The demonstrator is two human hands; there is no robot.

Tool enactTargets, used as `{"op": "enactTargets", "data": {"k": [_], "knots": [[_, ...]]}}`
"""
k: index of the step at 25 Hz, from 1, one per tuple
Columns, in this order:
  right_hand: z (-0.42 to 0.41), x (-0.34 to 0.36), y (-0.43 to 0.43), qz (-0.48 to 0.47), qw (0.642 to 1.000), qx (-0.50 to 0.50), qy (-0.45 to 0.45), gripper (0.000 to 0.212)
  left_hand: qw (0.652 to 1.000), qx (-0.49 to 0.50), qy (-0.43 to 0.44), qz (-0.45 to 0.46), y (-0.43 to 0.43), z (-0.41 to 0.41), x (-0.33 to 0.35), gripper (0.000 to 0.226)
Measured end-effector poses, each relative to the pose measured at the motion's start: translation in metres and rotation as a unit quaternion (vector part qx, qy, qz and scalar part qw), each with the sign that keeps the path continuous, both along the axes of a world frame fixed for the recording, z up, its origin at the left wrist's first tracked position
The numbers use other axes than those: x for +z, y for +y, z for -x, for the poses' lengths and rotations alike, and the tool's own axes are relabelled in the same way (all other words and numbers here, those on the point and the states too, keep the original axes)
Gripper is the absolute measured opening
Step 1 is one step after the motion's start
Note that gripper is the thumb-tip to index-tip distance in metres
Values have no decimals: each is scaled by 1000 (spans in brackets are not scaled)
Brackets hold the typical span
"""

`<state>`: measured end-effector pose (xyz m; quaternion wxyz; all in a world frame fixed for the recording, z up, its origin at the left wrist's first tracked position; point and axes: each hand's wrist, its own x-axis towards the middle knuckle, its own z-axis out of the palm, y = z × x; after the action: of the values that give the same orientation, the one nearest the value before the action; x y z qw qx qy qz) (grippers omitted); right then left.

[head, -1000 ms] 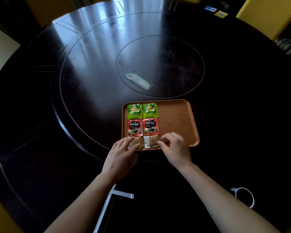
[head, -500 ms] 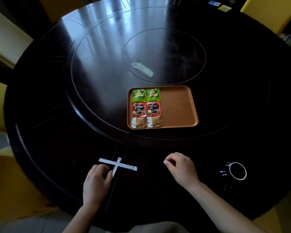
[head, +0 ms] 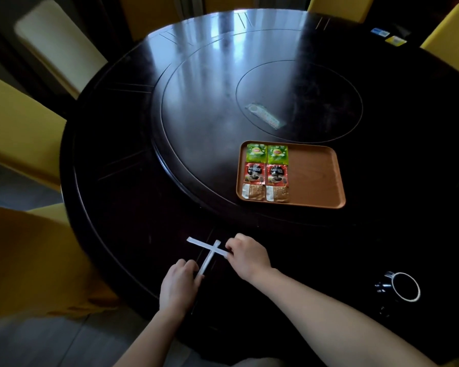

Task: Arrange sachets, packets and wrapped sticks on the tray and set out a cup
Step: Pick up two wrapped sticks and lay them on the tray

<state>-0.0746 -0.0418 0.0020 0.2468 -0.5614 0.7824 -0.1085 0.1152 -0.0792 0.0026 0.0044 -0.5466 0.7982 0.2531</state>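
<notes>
An orange-brown tray [head: 316, 178] lies on the dark round table. Its left half holds two green tea sachets [head: 266, 153], two red coffee sachets [head: 266, 174] and two tan packets [head: 265, 193] in rows. Two white wrapped sticks lie crossed near the table's front edge. My left hand [head: 179, 284] pinches the near end of the upright stick [head: 209, 256]. My right hand [head: 247, 256] pinches the right end of the crosswise stick [head: 200, 244]. A black cup [head: 400, 287] with a white rim stands at the right front.
A clear plastic-wrapped item [head: 264, 118] lies on the table's central turntable [head: 249, 83] behind the tray. Yellow chairs [head: 19, 128] ring the table. Small cards [head: 387, 37] lie at the far right edge.
Both hands left the tray's front packets and drew back to the table's front edge. The left hand, then the right, closed on the ends of the crossed sticks. The view swung left.
</notes>
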Motion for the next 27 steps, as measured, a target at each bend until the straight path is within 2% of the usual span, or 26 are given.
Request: {"op": "enactTargets", "data": {"k": [4,7,10,17,21,27], "knots": [[-6,-9,-2,-42,998,11,35,17,1000,-5,6,-13,-9,1,-1,13],[-8,-10,-3,-46,999,-2,30,9,999,13,4,-33,-13,5,0,16],[-7,-8,-2,-38,999,-33,2,11,998,26,9,-52,-15,6,0,17],[4,9,18,18,991,-114,-68,11,967,169,138,-132,-23,-1,4,20],[7,25,31,50,975,-198,-87,12,949,167,219,-155,-41,-2,14,21],[-6,40,34,58,951,-290,-90,14,942,120,260,-178,-63,8,27,17]]}}
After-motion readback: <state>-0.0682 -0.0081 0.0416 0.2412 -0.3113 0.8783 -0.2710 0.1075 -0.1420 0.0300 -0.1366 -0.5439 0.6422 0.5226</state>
